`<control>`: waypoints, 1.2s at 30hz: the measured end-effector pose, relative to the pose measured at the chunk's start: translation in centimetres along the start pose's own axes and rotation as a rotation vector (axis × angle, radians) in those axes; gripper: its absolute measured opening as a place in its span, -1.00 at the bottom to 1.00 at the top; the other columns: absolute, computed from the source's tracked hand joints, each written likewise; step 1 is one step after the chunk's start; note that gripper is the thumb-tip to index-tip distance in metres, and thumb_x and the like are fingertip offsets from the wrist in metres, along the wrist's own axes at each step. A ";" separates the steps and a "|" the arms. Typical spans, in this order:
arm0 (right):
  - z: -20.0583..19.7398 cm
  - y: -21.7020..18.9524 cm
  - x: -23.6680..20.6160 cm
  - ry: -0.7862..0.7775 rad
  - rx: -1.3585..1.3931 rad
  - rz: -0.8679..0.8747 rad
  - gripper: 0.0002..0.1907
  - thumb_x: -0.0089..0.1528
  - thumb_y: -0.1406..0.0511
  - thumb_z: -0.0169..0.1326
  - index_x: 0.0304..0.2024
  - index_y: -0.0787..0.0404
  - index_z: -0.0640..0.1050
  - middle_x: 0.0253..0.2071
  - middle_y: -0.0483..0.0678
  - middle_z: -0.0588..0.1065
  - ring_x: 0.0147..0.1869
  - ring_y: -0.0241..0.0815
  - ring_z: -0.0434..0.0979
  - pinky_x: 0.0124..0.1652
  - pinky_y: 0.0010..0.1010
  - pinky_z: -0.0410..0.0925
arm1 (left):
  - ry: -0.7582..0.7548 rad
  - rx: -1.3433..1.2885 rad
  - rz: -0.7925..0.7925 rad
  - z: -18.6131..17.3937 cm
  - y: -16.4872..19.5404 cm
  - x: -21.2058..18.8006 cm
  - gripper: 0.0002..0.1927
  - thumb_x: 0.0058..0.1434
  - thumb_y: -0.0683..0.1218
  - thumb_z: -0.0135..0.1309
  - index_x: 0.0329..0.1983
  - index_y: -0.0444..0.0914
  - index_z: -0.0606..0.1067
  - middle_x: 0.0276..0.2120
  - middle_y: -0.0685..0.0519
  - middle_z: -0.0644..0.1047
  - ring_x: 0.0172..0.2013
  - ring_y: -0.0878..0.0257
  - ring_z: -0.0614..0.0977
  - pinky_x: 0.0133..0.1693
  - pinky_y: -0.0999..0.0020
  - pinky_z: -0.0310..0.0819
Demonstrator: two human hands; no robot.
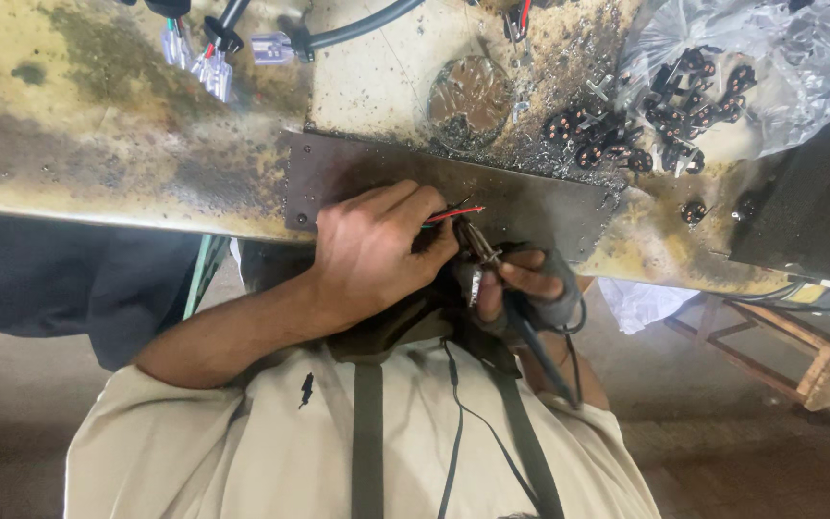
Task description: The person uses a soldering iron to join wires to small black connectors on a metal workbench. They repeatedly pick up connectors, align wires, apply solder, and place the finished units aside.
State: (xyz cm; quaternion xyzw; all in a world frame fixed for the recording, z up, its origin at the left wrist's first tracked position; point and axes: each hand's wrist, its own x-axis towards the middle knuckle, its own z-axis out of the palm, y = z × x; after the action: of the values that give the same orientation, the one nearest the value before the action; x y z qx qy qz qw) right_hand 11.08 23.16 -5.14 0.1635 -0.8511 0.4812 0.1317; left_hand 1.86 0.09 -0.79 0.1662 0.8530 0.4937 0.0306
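My left hand (pixel 377 252) is closed on a thin red and black wire pair (pixel 453 213), pinching it over a dark metal plate (pixel 357 163) at the bench's front edge. My right hand (pixel 528 286), in a grey fingerless glove, grips a slim pointed tool with a black handle (pixel 530 336), apparently a soldering iron. The tool's metal tip (pixel 473 238) sits just below the wire ends, close to my left fingertips. A black cord (pixel 453 423) hangs down over my beige shirt. Where tip and wires meet is partly hidden by my fingers.
The stained, scorched bench (pixel 98 115) carries several small black parts with copper contacts (pixel 617 135) beside a clear plastic bag (pixel 780 48). Clear plug connectors on black cables (pixel 208 58) lie at the far left, and a round shiny disc (pixel 468 96) in the middle. A black box (pixel 809 202) and a wooden stool (pixel 770 356) are at right.
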 end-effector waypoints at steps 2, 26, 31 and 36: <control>-0.4 0.1 -0.9 0.119 0.040 0.135 -0.74 0.27 0.44 0.07 -0.06 0.16 0.30 -0.49 -0.03 0.33 -0.43 -0.21 0.33 -0.35 -0.46 0.28 | -0.003 0.005 0.009 0.0 0.0 0.0 -0.80 0.15 -0.10 0.28 -0.37 -0.21 0.45 -0.46 0.02 0.47 -0.41 0.05 0.61 -0.40 0.14 0.47; -1.4 -0.9 -0.6 -0.135 0.262 0.608 -0.95 0.28 0.45 0.02 -0.29 0.23 0.43 -0.38 0.01 0.49 -0.32 -0.17 0.54 -0.28 -0.36 0.39 | 0.008 0.031 0.025 0.2 -0.1 0.0 -0.80 0.13 -0.11 0.26 -0.37 -0.22 0.44 -0.47 0.01 0.47 -0.43 0.04 0.60 -0.41 0.13 0.47; -0.2 -1.2 -0.7 0.087 0.011 0.284 -0.81 0.35 0.40 0.12 -0.13 0.18 0.33 -0.30 -0.03 0.39 -0.25 -0.24 0.42 -0.25 -0.46 0.32 | 0.025 0.032 0.050 0.2 -0.1 0.0 -0.79 0.17 -0.10 0.26 -0.35 -0.22 0.43 -0.46 0.01 0.46 -0.41 0.05 0.60 -0.40 0.14 0.48; 0.1 -1.9 0.3 0.119 0.232 0.420 -0.61 0.35 0.28 0.18 0.08 0.23 0.29 -0.13 0.00 0.42 -0.05 -0.24 0.46 0.01 -0.42 0.36 | 0.020 0.095 0.069 0.5 -0.1 -0.1 -0.81 0.15 -0.08 0.25 -0.30 -0.19 0.47 -0.45 0.03 0.46 -0.40 0.06 0.61 -0.42 0.13 0.47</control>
State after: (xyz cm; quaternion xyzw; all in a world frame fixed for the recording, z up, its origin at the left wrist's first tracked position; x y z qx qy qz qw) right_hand 11.58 22.11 -3.58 -0.0314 -0.7961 0.6015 0.0590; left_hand 2.05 0.42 -1.14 0.1919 0.8694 0.4553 -0.0029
